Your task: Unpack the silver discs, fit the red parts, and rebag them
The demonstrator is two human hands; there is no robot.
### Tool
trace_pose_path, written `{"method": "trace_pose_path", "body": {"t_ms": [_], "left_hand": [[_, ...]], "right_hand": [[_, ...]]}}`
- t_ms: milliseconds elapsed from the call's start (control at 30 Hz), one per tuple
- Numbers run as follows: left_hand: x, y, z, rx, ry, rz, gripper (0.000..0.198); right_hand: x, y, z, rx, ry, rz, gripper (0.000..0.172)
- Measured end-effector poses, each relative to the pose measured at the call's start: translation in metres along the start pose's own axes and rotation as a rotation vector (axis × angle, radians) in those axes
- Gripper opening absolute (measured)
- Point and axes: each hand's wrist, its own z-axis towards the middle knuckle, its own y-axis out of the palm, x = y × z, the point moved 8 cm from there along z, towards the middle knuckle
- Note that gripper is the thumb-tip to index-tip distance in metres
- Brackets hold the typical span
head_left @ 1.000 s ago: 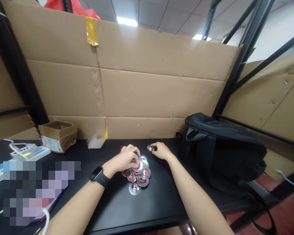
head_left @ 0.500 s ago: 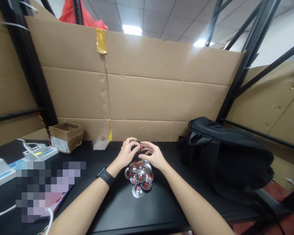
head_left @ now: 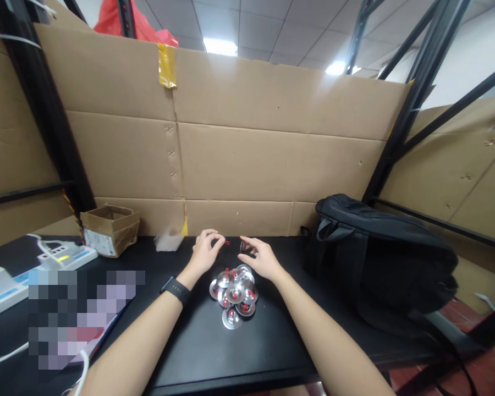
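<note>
Several shiny finger cymbals (head_left: 235, 294) with red cord loops lie heaped on the black tabletop below my hands. Just beyond the heap, my left hand (head_left: 208, 248) pinches a small red cord loop (head_left: 227, 242), which sticks out to the right of the fingertips. Thumb and fingers of my right hand (head_left: 264, 259) curl around another finger cymbal (head_left: 242, 247), held on edge and partly hidden by the fingers. A gap separates the two hands. On my left wrist is a black watch.
To the right stands a black backpack (head_left: 379, 264). An opened cardboard box (head_left: 111, 231) and a small clear plastic bag (head_left: 169, 240) sit at the back left. White power strips (head_left: 78, 256) and a pixelated item lie at left. Cardboard panels (head_left: 239, 159) wall the back.
My hands have drawn apart, the left moving left with the red cord loop and the right moving slightly right with the finger cymbal. The heap has stayed put.
</note>
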Motion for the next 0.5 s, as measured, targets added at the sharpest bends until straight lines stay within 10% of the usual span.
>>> {"method": "trace_pose_path", "body": {"t_ms": [333, 500], "left_hand": [[-0.042, -0.006, 0.006, -0.143, 0.005, 0.261, 0.010], [-0.022, -0.003, 0.002, -0.237, 0.100, 0.251, 0.013]], "right_hand": [[0.085, -0.034, -0.003, -0.022, 0.310, -0.453, 0.052], [0.089, -0.027, -0.005, -0.094, 0.325, -0.484, 0.034]]}}
